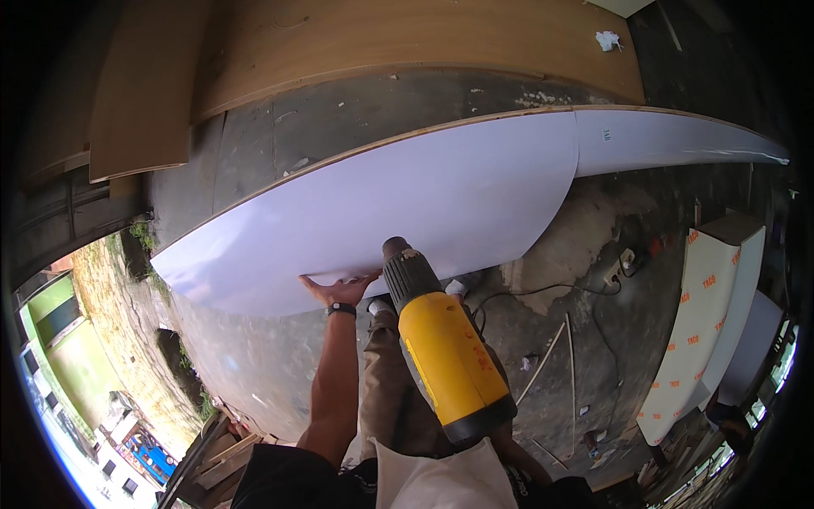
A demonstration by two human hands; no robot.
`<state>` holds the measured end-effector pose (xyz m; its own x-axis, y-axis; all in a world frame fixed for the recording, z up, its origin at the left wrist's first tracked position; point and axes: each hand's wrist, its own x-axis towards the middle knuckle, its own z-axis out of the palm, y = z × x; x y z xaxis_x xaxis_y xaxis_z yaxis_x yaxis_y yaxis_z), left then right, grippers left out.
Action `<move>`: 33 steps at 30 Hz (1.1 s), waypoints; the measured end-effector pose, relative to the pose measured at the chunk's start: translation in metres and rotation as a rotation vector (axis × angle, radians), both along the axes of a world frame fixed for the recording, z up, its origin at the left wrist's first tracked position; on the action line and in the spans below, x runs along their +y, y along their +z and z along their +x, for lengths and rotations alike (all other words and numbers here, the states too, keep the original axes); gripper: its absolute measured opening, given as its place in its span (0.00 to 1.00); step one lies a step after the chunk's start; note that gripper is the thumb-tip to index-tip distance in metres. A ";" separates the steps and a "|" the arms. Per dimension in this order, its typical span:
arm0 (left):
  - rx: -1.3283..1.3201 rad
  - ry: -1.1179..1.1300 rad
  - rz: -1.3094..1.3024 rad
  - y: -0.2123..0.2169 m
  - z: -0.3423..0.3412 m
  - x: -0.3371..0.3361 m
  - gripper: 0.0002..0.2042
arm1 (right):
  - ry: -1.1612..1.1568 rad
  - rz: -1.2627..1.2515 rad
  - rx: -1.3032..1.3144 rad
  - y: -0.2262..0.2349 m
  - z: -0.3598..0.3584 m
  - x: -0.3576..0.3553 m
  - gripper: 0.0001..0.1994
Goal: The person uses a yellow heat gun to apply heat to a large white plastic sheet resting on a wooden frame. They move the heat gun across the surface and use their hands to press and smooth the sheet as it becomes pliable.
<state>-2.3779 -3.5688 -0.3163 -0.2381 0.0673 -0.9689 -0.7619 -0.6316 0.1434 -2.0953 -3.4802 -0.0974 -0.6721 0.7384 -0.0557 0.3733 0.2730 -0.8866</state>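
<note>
At the near edge of a long white laminate sheet, my left hand grips the edge, thumb and fingers spread apart along it. A dark band circles that wrist. A yellow and black heat gun hangs large in front of me, its dark nozzle over the sheet's near part. My right forearm runs up behind the gun, whose body hides my right hand and the handle. The sheet bows and curves downward toward me, and its far edge lies along a thin board edge.
Brown boards lie beyond the sheet. A dark cable runs across the grey floor to a socket block on the right. Thin strips lie near it. A curved, printed pale panel stands at far right; wood scraps lie lower left.
</note>
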 end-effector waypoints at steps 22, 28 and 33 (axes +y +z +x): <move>-0.126 0.148 0.295 -0.036 -0.089 -0.167 0.70 | 0.007 -0.067 0.066 0.025 -0.193 -0.168 0.18; -0.158 0.167 0.331 -0.053 -0.115 -0.202 0.74 | 0.092 -0.065 0.086 0.019 -0.241 -0.198 0.18; -0.141 0.168 0.339 -0.065 -0.136 -0.242 0.77 | 0.198 -0.072 0.129 0.020 -0.273 -0.212 0.18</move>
